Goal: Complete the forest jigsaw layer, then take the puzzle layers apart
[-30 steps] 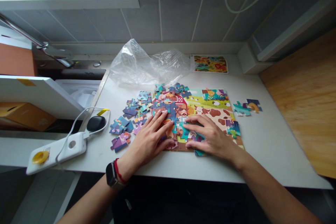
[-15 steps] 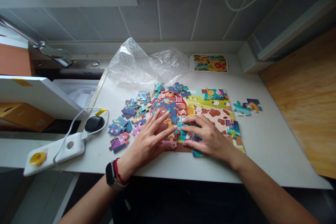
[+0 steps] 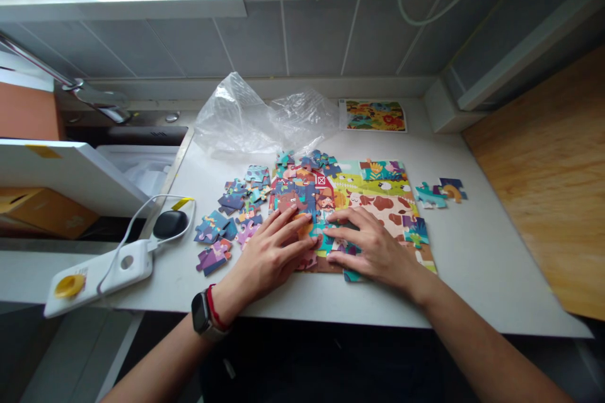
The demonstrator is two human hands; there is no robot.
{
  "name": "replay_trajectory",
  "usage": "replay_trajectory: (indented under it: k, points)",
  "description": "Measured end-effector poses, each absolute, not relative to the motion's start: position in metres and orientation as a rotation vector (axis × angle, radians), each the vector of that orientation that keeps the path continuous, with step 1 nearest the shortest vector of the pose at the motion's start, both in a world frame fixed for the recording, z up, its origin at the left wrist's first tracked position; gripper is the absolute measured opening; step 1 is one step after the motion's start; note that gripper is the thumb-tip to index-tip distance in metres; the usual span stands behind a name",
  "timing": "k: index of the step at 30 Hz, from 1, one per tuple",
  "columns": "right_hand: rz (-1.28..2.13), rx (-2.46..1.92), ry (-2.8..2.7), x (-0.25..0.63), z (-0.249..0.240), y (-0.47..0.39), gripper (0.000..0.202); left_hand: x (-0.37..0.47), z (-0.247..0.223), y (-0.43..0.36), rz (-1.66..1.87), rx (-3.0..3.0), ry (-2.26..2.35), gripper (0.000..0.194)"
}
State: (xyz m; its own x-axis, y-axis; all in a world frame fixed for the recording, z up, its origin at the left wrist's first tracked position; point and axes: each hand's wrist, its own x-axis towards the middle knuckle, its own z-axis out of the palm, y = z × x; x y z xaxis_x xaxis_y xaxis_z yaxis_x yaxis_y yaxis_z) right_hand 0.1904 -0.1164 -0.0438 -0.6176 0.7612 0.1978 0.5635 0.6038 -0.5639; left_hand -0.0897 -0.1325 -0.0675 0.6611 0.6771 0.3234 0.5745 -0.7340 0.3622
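A farm picture board (image 3: 387,204) with a cow and a red barn lies on the counter, with jigsaw pieces on top of it. My left hand (image 3: 276,245) rests over its left part, fingers stretched out across the joined pieces (image 3: 307,195). My right hand (image 3: 371,245) lies palm down on the middle, fingers apart and their tips on teal and purple pieces. The two hands' fingertips nearly meet. Under both palms the pieces are partly hidden. Several loose jigsaw pieces (image 3: 234,195) are heaped left of the board.
Behind the board lies a crumpled clear plastic bag (image 3: 236,116), beside a small picture card (image 3: 373,115). Two joined pieces (image 3: 442,193) are off to the right. On the left are a power strip (image 3: 108,274) with a cable, a black charger (image 3: 170,224) and a sink.
My left hand's fingers have drawn slightly lower and nearer together, uncovering more of the pieces above them. My right hand stays in nearly the same place on the board.
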Motion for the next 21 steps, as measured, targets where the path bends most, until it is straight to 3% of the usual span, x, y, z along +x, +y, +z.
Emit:
replay_trajectory:
  k: [9,16,21]
  points:
    - [0.551,-1.033,-2.199,0.213,-0.028,-0.119,0.028,-0.101,-0.049,-0.144,0.802,2.541,1.182,0.043]
    - [0.462,-1.114,-2.464,0.259,-0.022,-0.163,0.036,-0.119,-0.057,-0.170,0.797,2.454,1.435,0.030]
    - [0.377,-1.144,-2.428,0.260,-0.035,-0.180,0.026,-0.115,-0.069,-0.168,0.776,2.495,1.380,0.029]
